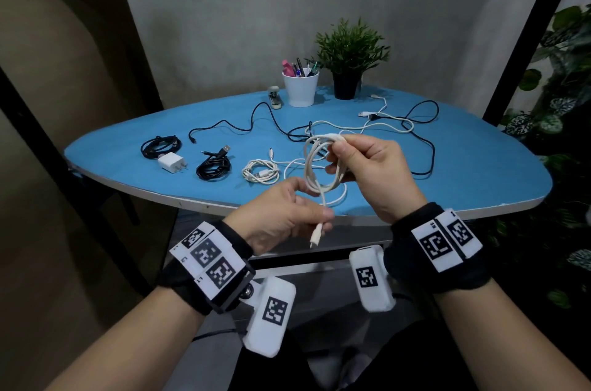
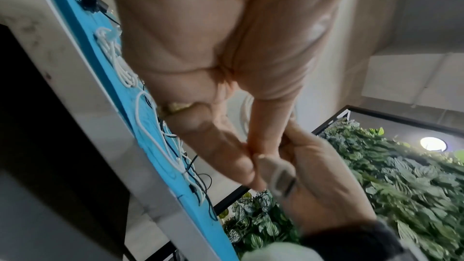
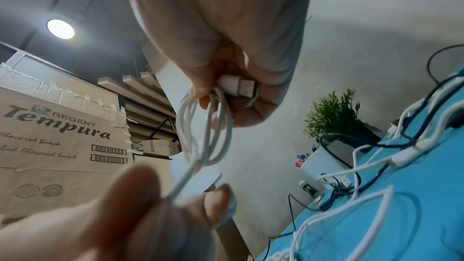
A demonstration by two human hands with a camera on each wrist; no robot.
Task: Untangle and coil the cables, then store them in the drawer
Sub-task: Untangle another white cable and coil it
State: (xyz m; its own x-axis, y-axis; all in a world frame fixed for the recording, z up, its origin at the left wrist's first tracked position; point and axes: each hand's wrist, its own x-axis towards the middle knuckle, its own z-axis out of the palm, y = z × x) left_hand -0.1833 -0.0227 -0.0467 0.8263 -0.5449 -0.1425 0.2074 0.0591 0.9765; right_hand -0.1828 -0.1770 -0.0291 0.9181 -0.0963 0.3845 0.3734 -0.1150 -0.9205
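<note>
Head view: the right hand (image 1: 367, 166) holds a white charging cable gathered into several loops (image 1: 323, 166) above the near edge of the blue oval table (image 1: 463, 173), fingers curled round the top of the bundle, presumably so the loops keep their shape. The left hand (image 1: 287, 214) pinches the loose tail just below the coil, its small white plug (image 1: 315, 238) hanging free, probably to feed the last length round. On the table at left lie two coiled black cables (image 1: 161, 146), a white wall adapter (image 1: 172, 163) and a coiled white cable (image 1: 260, 171), seemingly set aside as finished. Farther right, black and white cables (image 1: 383, 125) lie tangled. A white cup of pens (image 1: 300, 88), a stapler (image 1: 275, 97) and a small potted plant (image 1: 348, 70) stand at the far edge. No drawer is visible.

Left wrist view: the left hand's thumb and fingers are pressed together; the cable between them is hidden.

Right wrist view: the right hand clamps the loops and a white USB plug (image 3: 236, 86) together, likely anchoring that end inside the coil; the tail runs down into the left fingertips (image 3: 135, 186).
</note>
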